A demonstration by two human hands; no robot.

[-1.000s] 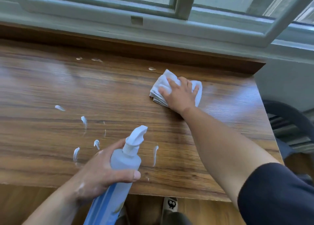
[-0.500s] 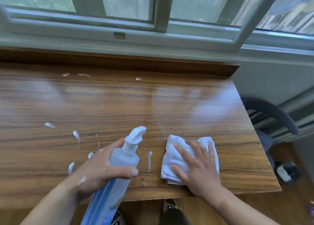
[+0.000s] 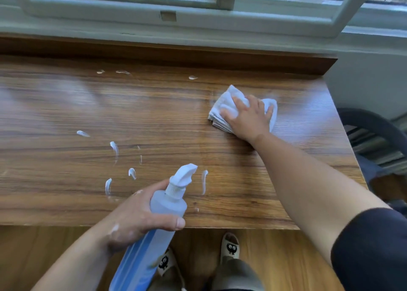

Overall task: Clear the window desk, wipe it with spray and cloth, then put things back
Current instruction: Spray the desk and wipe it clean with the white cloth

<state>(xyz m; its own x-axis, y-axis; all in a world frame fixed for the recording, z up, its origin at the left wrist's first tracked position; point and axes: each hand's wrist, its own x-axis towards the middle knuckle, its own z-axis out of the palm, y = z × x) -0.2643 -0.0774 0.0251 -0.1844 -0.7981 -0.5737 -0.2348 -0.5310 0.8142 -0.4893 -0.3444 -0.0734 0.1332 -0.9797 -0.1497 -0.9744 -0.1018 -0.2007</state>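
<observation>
Head view: right hand (image 3: 248, 120) fingers spread flat atop the cloth (image 3: 221, 101); left hand (image 3: 136, 221) fingers clamp the spray bottle (image 3: 168, 203).

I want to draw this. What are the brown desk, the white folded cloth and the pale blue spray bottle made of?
Brown desk: likely wood or laminate, glossy; grain lines, window glare. White folded cloth: soft fabric, maybe cotton; stacked folds. Pale blue spray bottle: plastic, frosted; light passes through.
</observation>
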